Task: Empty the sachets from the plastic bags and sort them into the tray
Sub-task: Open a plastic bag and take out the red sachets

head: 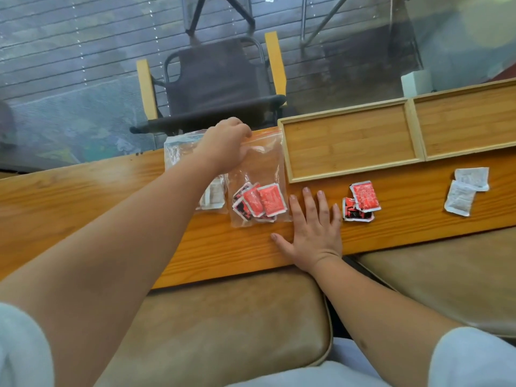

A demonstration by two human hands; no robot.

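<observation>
Two bare forearms reach from the bottom of the view, each emerging from a short, pale grey-white sleeve at the lower corners. The left hand [226, 143] and right hand [312, 227] wear no rings, watch or gloves; fingernails are short and unpainted.

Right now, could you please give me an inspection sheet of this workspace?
Surface: long wooden table, bare in front of the arms.
Job's things: clear plastic zip bag holding red sachets; second clear bag behind the left forearm holding white sachets; loose red sachets and loose white sachets on the table; two-compartment wooden tray, nothing in it.
Clutter: nothing seen.
Grippers: left hand fingers closed on the zip bag's top; right hand flat on the table, open.
Cables: nothing seen.
Surroundings: dark chair with yellow armrests; tan cushions.
</observation>
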